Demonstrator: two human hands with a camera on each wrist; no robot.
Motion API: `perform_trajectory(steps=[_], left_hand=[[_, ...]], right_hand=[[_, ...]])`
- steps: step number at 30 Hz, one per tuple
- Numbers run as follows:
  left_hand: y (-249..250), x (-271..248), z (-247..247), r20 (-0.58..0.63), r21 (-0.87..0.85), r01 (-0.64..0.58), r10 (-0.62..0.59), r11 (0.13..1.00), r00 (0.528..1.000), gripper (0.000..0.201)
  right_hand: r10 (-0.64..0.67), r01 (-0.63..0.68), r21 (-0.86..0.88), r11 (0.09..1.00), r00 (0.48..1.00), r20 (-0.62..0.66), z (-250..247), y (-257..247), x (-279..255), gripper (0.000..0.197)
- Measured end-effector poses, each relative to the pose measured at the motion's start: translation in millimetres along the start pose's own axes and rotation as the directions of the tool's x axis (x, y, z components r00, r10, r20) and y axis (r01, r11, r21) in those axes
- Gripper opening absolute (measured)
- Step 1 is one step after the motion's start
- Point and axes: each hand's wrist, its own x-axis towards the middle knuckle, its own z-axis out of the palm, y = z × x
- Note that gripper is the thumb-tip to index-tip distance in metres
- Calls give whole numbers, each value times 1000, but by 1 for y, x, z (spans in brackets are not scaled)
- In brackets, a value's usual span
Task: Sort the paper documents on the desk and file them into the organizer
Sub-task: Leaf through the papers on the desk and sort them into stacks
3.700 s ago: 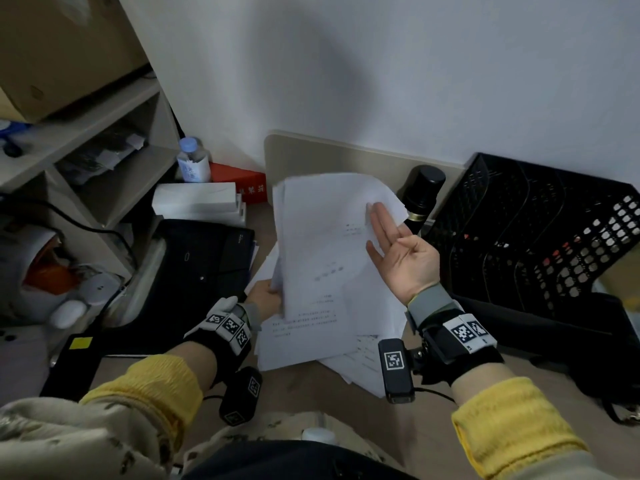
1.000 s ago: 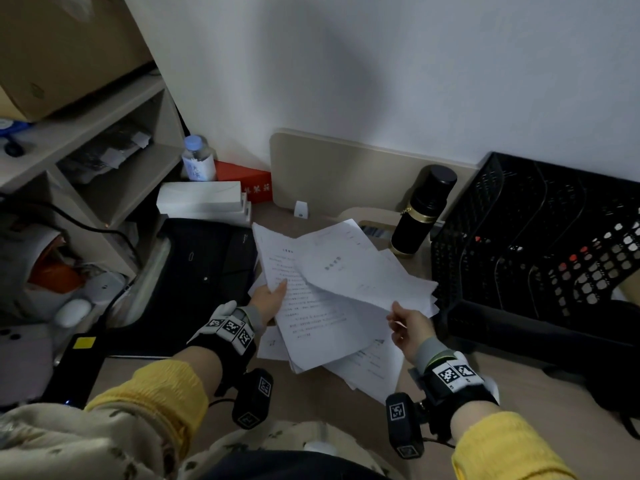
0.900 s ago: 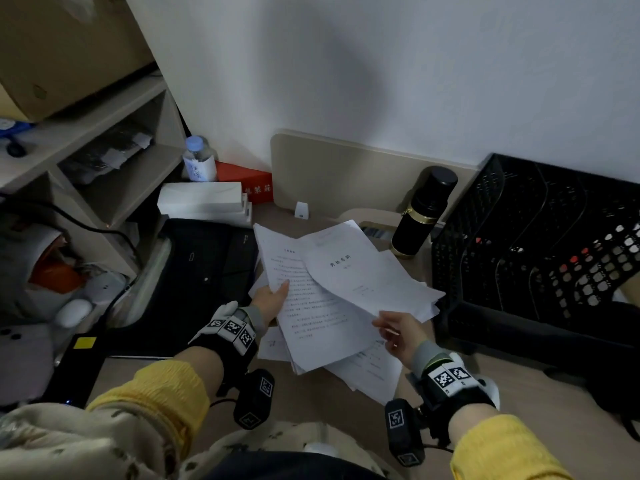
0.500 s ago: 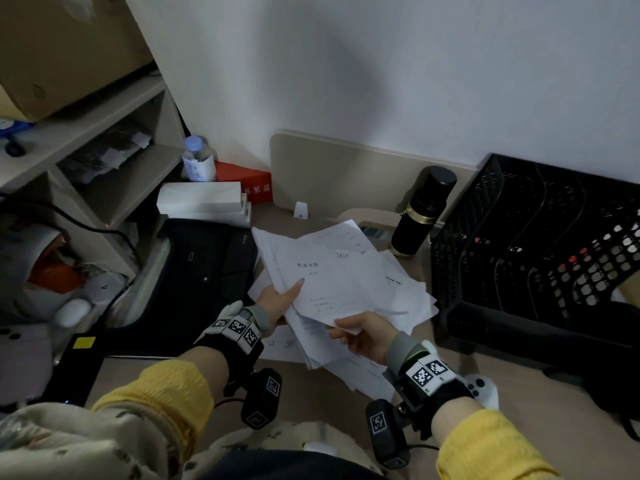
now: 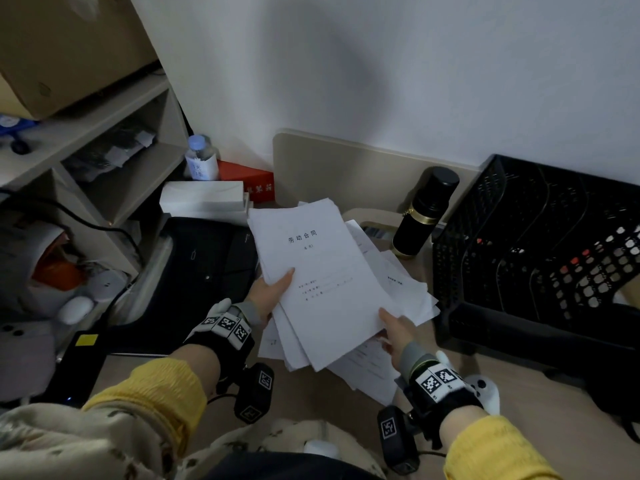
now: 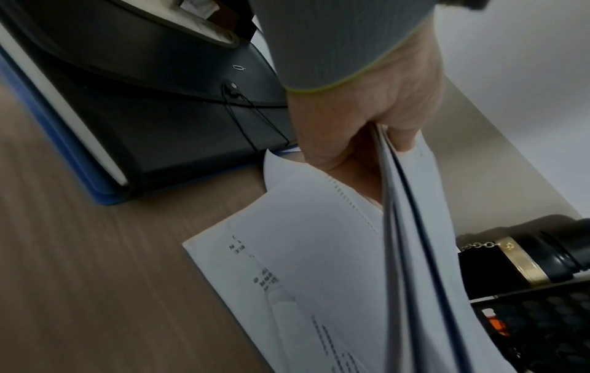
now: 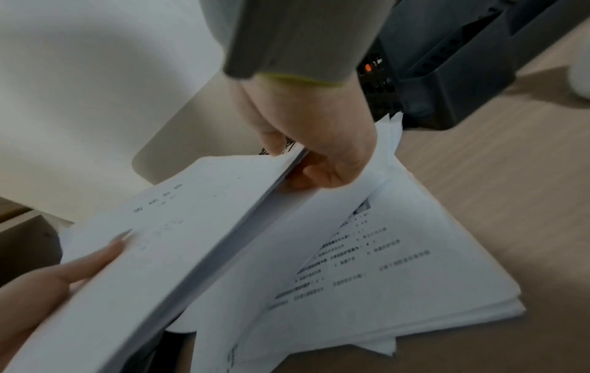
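Observation:
A stack of white paper documents, its top sheet a title page, is lifted off the desk between both hands. My left hand grips the stack's left edge, thumb on top and fingers beneath; the left wrist view shows that hand closed round the sheets. My right hand pinches the stack's right edge, as the right wrist view shows. More loose sheets lie fanned on the desk underneath. The black mesh organizer stands right of the papers.
A black thermos stands behind the papers, close to the organizer's left wall. A black expanding file lies left of my left hand. White boxes, a small bottle and shelves fill the left side.
The right hand brought its separate sheet onto the stack in the left hand, then shifted to the stack's right edge. The sheets now lie squared together.

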Motion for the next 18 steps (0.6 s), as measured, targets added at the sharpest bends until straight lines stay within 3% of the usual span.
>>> perform_trajectory(steps=[5,13,18], left_hand=[[3,1,-2,28,41,12,-13,999,1000,50],[-1,6,-10,-22,139,1,2,990,1000,48],[-3,14,-17,-124,209,-30,57,977,991,39]], right_hand=[[-60,68,93,993,995,-84,-11,-9,5,32],[67,-48,-181,982,992,104,-9,4,9,26],[51,-10,-332,943,992,115,-3,13,16,52]])
